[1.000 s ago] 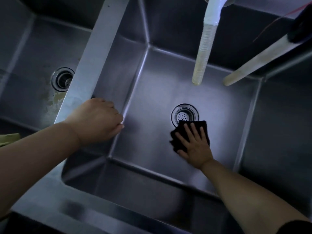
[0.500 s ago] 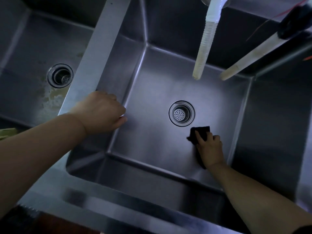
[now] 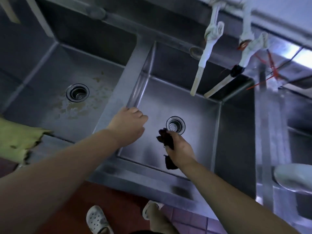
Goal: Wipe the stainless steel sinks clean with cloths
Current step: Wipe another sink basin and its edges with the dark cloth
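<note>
Two stainless steel sinks sit side by side. The right sink has a round drain strainer in its floor. My right hand grips a bunched black cloth, lifted above the sink floor just left of the drain, with an end hanging below my wrist. My left hand hovers with curled fingers over the right sink's left edge beside the divider, holding nothing. The left sink shows yellowish stains around its drain.
Two white hoses hang from taps over the right sink's back. A yellow-green cloth lies on the left sink's front rim. A pale object sits at the right. My feet in sandals stand on red floor tiles.
My right hand has bunched the cloth and lifted it off the sink floor. My left hand has come off the divider. The view has pulled back, now showing the floor and my feet.
</note>
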Demonstrator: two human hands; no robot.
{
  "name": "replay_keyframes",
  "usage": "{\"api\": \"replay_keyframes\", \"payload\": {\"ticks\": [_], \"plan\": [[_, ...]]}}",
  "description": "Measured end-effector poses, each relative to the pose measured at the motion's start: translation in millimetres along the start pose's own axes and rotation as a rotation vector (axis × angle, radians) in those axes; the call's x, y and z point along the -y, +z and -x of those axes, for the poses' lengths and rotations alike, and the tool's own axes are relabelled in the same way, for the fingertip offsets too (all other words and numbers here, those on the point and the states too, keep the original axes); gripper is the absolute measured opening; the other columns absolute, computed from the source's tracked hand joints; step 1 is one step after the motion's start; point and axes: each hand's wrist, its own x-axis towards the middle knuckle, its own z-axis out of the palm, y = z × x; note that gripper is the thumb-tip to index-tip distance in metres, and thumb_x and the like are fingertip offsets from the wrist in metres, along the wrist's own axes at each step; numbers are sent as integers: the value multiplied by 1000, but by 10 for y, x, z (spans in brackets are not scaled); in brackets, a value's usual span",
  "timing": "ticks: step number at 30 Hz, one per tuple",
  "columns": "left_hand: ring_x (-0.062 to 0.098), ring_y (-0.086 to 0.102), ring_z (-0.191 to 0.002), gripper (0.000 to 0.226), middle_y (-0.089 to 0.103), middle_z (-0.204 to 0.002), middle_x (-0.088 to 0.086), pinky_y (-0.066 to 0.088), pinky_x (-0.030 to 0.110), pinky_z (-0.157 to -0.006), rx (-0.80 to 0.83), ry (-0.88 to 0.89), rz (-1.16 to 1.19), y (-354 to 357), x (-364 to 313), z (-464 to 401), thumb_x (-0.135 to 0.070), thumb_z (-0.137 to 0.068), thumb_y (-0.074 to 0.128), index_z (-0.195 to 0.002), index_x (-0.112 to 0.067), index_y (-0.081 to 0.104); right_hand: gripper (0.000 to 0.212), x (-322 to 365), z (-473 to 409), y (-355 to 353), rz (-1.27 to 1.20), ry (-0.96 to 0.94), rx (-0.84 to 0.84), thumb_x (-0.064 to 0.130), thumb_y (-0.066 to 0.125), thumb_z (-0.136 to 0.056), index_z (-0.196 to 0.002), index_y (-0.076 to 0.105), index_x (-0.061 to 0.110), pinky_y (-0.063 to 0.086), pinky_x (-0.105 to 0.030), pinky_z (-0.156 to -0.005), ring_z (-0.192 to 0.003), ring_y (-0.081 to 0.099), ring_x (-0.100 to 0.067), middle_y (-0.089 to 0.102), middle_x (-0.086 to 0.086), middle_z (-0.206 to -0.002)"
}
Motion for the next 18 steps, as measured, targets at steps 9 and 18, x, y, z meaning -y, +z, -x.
{"api": "replay_keyframes", "payload": {"ticks": [9, 18], "plan": [[20, 53, -95, 37, 60, -111, -1, 39, 31, -72, -58, -474, 477, -722, 529, 1552, -47, -89, 47, -114, -20, 51, 49, 2169, 274, 48, -165, -292, -209, 24, 59, -84, -129, 44, 35, 42, -22, -77, -107, 56, -9, 57, 11, -124], [9, 55, -64, 17, 57, -72, -9, 42, 28, -51, -311, -796, 774, -1344, 1318, 2651, -36, -85, 61, -78, -31, 47, 50, 3914, 474, 509, -178, -538, -118, 26, 55, -89, -137, 40, 29, 40, -25, -86, -116, 46, -13, 51, 5, -132]]}}
